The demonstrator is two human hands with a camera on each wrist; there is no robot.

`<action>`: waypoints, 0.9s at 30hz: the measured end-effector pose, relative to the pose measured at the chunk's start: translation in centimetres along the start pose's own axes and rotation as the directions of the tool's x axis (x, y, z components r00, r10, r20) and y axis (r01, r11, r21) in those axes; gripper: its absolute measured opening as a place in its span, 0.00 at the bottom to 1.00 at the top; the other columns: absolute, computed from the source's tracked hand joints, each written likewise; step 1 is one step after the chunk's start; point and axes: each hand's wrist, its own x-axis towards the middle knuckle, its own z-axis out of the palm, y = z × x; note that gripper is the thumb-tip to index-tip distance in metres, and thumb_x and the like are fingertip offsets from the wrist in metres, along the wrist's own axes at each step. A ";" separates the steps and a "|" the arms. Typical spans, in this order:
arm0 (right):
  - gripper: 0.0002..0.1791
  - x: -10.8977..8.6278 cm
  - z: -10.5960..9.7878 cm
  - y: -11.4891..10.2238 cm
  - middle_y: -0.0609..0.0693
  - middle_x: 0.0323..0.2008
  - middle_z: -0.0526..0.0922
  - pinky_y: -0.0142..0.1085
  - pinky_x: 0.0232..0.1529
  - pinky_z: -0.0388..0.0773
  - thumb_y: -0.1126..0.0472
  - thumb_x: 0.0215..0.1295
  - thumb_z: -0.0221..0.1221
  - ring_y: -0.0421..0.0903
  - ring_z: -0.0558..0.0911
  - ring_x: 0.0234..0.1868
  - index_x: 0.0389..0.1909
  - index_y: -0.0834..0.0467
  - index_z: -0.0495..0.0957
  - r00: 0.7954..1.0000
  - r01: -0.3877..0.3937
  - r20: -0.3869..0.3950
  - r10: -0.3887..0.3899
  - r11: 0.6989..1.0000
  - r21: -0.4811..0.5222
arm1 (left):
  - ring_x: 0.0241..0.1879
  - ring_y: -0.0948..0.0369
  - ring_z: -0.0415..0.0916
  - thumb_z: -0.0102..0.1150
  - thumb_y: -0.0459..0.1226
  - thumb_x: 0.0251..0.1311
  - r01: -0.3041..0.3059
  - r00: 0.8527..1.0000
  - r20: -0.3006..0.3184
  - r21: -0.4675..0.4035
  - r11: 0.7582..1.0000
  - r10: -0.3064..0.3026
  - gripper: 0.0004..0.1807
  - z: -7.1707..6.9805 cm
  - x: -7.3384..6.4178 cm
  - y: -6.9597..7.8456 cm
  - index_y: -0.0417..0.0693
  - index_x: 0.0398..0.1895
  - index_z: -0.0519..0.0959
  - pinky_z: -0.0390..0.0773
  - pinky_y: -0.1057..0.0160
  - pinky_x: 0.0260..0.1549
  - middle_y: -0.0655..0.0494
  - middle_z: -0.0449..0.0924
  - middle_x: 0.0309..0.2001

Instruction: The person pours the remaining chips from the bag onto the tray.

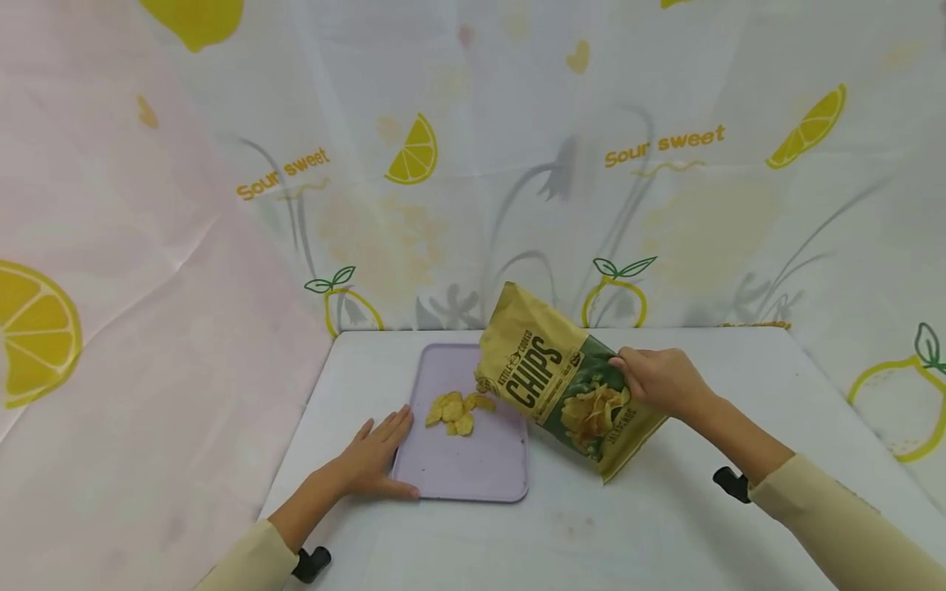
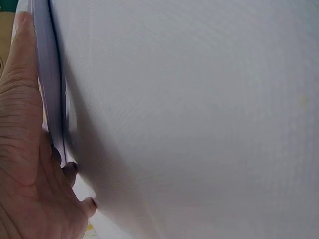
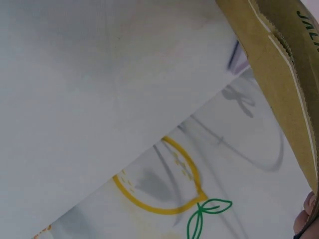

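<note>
My right hand (image 1: 665,381) grips a yellow and green bag of chips (image 1: 543,361) by its far right edge. The bag is tilted, its crumpled end over the right side of a lilac tray (image 1: 466,468). On that tray lies a small pile of potato chips (image 1: 452,410), near the bag's lower left corner. With fingers spread, my left hand (image 1: 373,455) rests at the tray's left edge. The left wrist view shows the left hand (image 2: 22,134) along the tray's side (image 2: 49,74). In the right wrist view the bag's seam edge (image 3: 279,84) shows, with fingertips (image 3: 305,216) at the corner.
Both hands work over a white table (image 1: 591,533). Behind it hangs a pale cloth backdrop (image 1: 473,205) printed with lemons and lettering, reaching the table's back edge. A black strap piece (image 1: 732,484) sits at the right wrist, another strap piece (image 1: 312,565) at the left.
</note>
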 end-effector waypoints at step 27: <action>0.28 0.7 -0.7 0.5 0.38 0.12 0.50 0.26 0.13 0.43 0.46 0.81 0.36 0.32 0.44 0.13 0.18 0.55 0.59 0.999 -0.047 -0.018 0.047 0.999 0.002 | 0.77 0.42 0.45 0.62 0.74 0.41 -0.017 1.000 -0.021 -0.011 1.000 0.017 0.71 -0.2 -0.1 0.1 0.38 0.78 0.46 0.44 0.32 0.71 0.43 0.42 0.80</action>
